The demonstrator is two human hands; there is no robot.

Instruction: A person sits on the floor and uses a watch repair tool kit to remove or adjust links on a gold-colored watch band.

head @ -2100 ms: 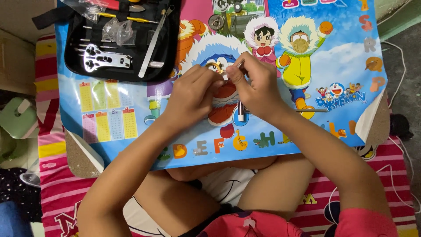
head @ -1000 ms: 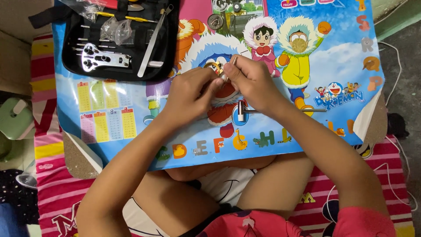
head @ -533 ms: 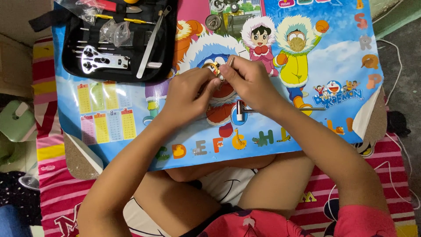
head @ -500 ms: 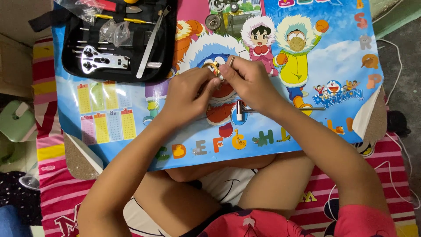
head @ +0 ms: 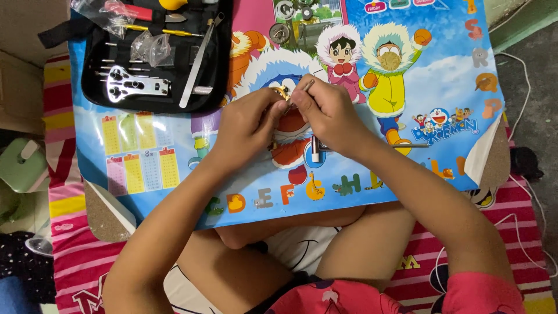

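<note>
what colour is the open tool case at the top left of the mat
Black, seen in the head view: the tool case lies open on the cartoon mat with silver tools inside.

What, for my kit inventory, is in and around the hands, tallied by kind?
hands: 2 (left hand, right hand)
thin metal tool, held by right: 1
small gold part, held by left: 1
white-tipped tool, lying loose: 1
black tool case: 1
Total: 6

Pink striped blanket (head: pixel 75 244), grey floor (head: pixel 532 70)

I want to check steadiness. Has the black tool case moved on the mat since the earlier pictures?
No. The black tool case lies at the same top-left corner of the cartoon mat, above the number tables.
</note>
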